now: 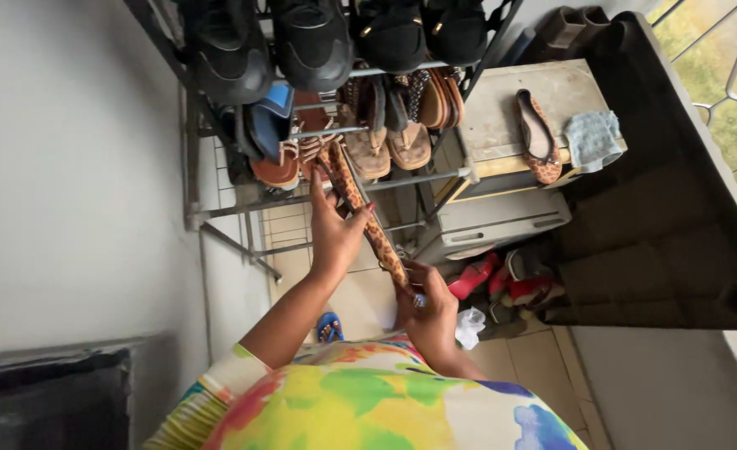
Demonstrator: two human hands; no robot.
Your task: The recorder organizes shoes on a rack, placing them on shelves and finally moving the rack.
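Held lengthwise between two bare hands: a leopard-print flat shoe [367, 218], slanting from 11 o'clock near the shoe rack [218, 212] down to 5 o'clock by the waist. Left hand [335, 227] clasped around the upper half, thumb and fingers wrapped on the shoe's edge; right hand [428, 308] clenched on the lower end, grip closed on the shoe, with what looks like a small blue item tucked under the fingers, too small to identify. Shoe spanning both grips, upper tip almost touching the sandals [389, 137] on the rack's middle rail, toward 12 o'clock. Matching leopard flat [538, 137] lying at 2 o'clock on a pale table [493, 117], just beside a blue cloth [593, 137]. Black sneakers [310, 37] crowded along the top rail; red shoes [502, 279] heaped on the tiled floor at 4 o'clock. Likely trouble from here: with the upper tip so near the packed rail, a nudge could knock sandals loose onto the floor; with the shoe pinched by thin edges only, a slackening of either grip could tip it down among the pairs below. Bright multicoloured sleeve at the bottom of view.
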